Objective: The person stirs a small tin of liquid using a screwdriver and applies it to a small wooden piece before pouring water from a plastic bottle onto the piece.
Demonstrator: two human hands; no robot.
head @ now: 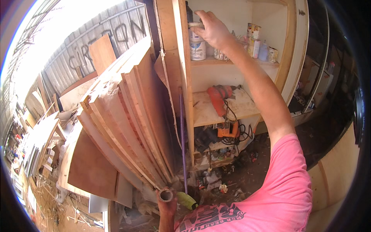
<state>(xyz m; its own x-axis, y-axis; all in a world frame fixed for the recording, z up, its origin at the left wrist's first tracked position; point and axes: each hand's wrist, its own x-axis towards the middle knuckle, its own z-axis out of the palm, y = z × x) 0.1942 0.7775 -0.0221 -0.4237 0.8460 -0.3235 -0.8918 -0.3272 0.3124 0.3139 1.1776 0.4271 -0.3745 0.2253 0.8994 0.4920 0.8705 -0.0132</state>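
My right hand [213, 29] reaches up to the upper shelf of a wooden cabinet. Its thumb and fingers close around a small, pale, flat item [196, 24], perhaps a lid or tape roll, just above stacked white cans [198, 50]. A dark bottle [189, 13] stands beside the fingertips. Low in the view, my left hand [167, 201] holds an open round container [165, 195], seen from above, with a thin stick at its rim. What the container holds is hard to tell.
A red corded drill [217, 97] lies on the middle shelf [197, 116]. Below it is an orange power tool [229, 129] with a black cord. Tall wooden panels [127, 116] lean left of the cabinet, beside a purple pole [183, 145]. Scraps litter the floor [246, 174].
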